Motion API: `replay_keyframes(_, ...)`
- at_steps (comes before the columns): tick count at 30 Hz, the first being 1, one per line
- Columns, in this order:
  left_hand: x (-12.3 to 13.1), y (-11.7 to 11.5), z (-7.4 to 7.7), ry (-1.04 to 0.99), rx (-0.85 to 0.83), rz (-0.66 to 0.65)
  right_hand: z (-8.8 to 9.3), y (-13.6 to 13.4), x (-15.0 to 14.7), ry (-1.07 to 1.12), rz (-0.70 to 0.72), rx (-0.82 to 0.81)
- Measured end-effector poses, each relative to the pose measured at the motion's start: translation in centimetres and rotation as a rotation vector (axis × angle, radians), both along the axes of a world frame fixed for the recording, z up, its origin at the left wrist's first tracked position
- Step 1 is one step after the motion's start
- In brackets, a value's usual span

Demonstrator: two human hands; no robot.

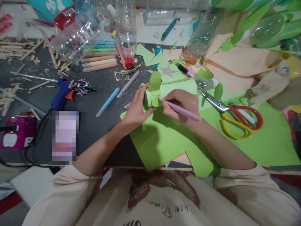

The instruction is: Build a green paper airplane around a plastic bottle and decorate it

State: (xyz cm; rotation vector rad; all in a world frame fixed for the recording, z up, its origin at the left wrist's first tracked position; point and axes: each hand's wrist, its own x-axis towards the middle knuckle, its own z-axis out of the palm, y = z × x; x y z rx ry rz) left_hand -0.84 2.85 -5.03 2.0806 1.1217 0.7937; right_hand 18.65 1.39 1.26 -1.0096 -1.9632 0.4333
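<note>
My left hand (138, 108) is wrapped around the end of a pale green paper roll (175, 89) lying over green sheets. A rounded green paper piece (155, 82) stands up at that end. In my right hand (181, 103) is a pink-purple marker (181, 110), its tip touching or very near the small green paper flap just beside my left fingers. Bright green paper (150, 141) lies beneath both hands. Right of my right hand lie scissors (225, 108) with one red and one yellow handle loop. My palms hide part of the roll.
A blue glue gun (62, 91), a phone (66, 135) and a purple power cube (18, 131) with cables sit at left. Loose markers (108, 102), wooden sticks (21, 50) and paper scraps are scattered about. Clear plastic bottles (127, 31) stand and lie along the back.
</note>
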Motion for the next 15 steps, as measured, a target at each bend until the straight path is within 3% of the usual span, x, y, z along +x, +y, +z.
replay_keyframes(15,-0.12,0.06,-0.42,-0.009,-0.014,-0.012,-0.98,0.18,0.19,-0.188,0.06,-0.058)
